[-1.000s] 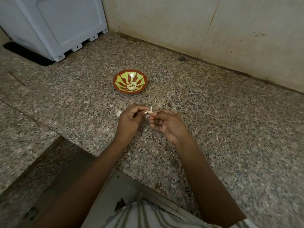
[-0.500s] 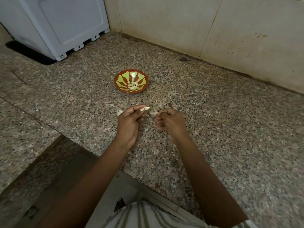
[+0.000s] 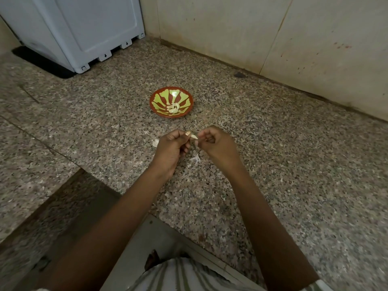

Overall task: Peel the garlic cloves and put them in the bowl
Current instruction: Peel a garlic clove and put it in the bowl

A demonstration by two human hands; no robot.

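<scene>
Our left hand (image 3: 170,148) and right hand (image 3: 218,147) meet just on the near side of the bowl (image 3: 159,102), both pinching one garlic clove (image 3: 193,136). We judge it best to strip the skin toward ourselves, so it lands with the loose skin (image 3: 195,159) on the table short of the bowl, not among the peeled cloves (image 3: 173,108) inside it.

A single wide-angle view looked forward and down from the person's head, close above both forearms. The left hand (image 3: 170,148) and right hand (image 3: 218,145) sat mid-frame over the speckled surface (image 3: 294,164), the bowl (image 3: 161,95) beyond them, and the wall (image 3: 231,28) along the top.
</scene>
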